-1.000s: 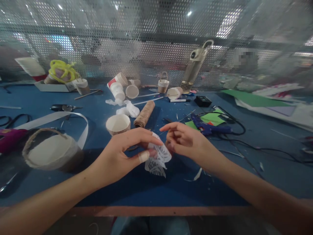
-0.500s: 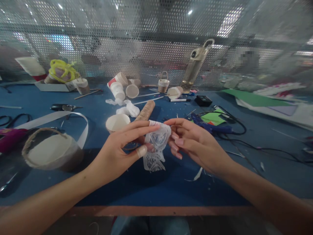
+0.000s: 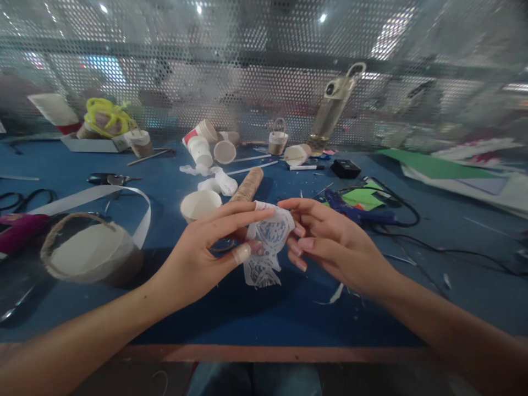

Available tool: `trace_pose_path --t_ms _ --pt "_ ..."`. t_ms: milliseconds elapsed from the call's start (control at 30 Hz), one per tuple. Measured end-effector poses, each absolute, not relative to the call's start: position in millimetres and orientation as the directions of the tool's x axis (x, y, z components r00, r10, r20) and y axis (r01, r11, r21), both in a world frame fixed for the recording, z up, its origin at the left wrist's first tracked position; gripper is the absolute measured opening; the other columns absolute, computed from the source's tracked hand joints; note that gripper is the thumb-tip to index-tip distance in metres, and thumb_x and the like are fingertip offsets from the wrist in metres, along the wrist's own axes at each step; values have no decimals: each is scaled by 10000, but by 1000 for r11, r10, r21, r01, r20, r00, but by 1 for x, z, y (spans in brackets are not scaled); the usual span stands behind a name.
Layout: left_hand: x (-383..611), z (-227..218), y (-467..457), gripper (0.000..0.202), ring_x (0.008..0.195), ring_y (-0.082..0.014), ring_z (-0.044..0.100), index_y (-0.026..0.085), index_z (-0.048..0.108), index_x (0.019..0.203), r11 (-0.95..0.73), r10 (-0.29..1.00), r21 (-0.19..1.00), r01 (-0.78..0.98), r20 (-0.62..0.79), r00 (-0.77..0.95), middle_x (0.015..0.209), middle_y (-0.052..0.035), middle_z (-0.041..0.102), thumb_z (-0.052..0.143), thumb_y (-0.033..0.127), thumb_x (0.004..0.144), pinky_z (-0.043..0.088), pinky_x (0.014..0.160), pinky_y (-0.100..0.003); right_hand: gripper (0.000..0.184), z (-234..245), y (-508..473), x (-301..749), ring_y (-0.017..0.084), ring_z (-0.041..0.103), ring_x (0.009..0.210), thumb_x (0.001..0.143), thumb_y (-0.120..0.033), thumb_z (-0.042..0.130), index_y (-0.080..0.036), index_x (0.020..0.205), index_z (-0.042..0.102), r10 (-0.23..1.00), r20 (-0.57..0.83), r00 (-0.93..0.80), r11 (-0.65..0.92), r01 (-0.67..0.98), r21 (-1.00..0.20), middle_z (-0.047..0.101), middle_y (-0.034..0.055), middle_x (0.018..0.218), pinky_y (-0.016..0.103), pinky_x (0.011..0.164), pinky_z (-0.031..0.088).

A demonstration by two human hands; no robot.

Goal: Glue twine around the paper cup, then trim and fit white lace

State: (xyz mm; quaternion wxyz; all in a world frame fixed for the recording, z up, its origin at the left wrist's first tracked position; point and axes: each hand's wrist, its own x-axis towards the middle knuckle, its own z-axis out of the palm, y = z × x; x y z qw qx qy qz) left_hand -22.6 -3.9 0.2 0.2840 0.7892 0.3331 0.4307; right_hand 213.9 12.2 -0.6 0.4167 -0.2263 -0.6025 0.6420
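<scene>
Both of my hands meet over the blue table (image 3: 264,313) on a small strip of white lace (image 3: 266,247). My left hand (image 3: 206,256), with a plaster on its thumb, pinches the lace between thumb and forefinger. My right hand (image 3: 330,242) holds the lace's right edge with bent fingers. The lower end of the lace hangs loose below the hands. Just behind them lie a paper cup (image 3: 200,204) and a spool of brown twine (image 3: 247,185).
A twine-wrapped cup basket (image 3: 88,253) with a white ribbon (image 3: 88,196) sits at the left. A blue glue gun (image 3: 358,212) with black cables lies at the right. Scissors (image 3: 109,179), more cups (image 3: 202,146), a bottle (image 3: 332,110) and paper sheets (image 3: 449,170) stand farther back before a perforated screen.
My right hand closed onto the lace from the right, and both hands raised it a little and spread it between the fingers. The view shifted slightly.
</scene>
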Motion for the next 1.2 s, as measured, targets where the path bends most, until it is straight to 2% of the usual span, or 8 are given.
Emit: trace_pose_path --t_ms 267,433,500,600,767,900,1033,1200 --pt "-22 0 -5 473 1201 -168 624 317 651 1323 -618 772 725 303 488 407 1403 -6 599 639 86 910 575 931 -217 326 -1 13 211 102 560 675 887 -36 480 -243 1100 616 847 194 -496 45 -296 -954 499 -25 842 241 560 516" --pt "-23 1 -6 516 1182 -163 634 327 636 1340 -614 772 735 286 485 412 1421 3 586 625 54 903 582 941 -229 140 -1 10 211 120 600 696 1028 -299 496 -235 1145 540 875 197 -442 167 -105 -980 562 -12 828 243 557 529" --pt "-22 1 -5 512 1201 -166 628 318 638 1339 -616 771 734 285 488 410 1418 -1 588 625 52 901 584 931 -218 268 -1 8 211 147 646 813 972 -334 623 -257 1196 496 871 252 -421 234 -97 -968 605 11 947 255 594 560" --pt "-21 0 -3 478 1219 -164 622 299 642 1336 -629 763 724 283 505 403 1407 -14 596 644 85 908 580 919 -194 483 -3 7 210 158 674 949 884 -216 749 -323 1250 454 849 323 -418 305 -113 -946 652 -5 1023 281 746 590" --pt "-21 -1 -2 477 1191 -145 637 300 637 1343 -665 734 697 268 543 408 1406 -13 599 657 101 910 572 931 -185 397 -6 8 211 178 662 1071 860 -155 761 -334 1182 613 802 432 -412 446 -67 -892 657 -2 1110 342 920 588" --pt "-21 -1 -2 515 1214 -143 620 320 627 1351 -666 731 698 262 540 418 1406 1 601 634 60 906 569 931 -180 503 -6 11 211 192 630 1186 845 -164 780 -376 1271 617 795 384 -471 388 -92 -917 644 -3 1285 348 961 585" --pt "-21 -2 -1 515 1225 -160 612 309 625 1349 -649 744 714 264 521 419 1397 -13 591 635 58 899 572 944 -206 436 -4 10 212 127 691 1013 849 -143 773 -385 1200 679 799 393 -455 387 -112 -915 722 -44 1093 269 904 596" --pt "-21 0 -1 419 1052 -126 671 255 681 1258 -649 742 717 255 523 419 1221 -25 644 643 57 891 579 874 -195 228 0 7 214 101 687 935 862 -117 744 -304 991 765 812 442 -381 481 9 -876 723 -36 980 192 838 590"
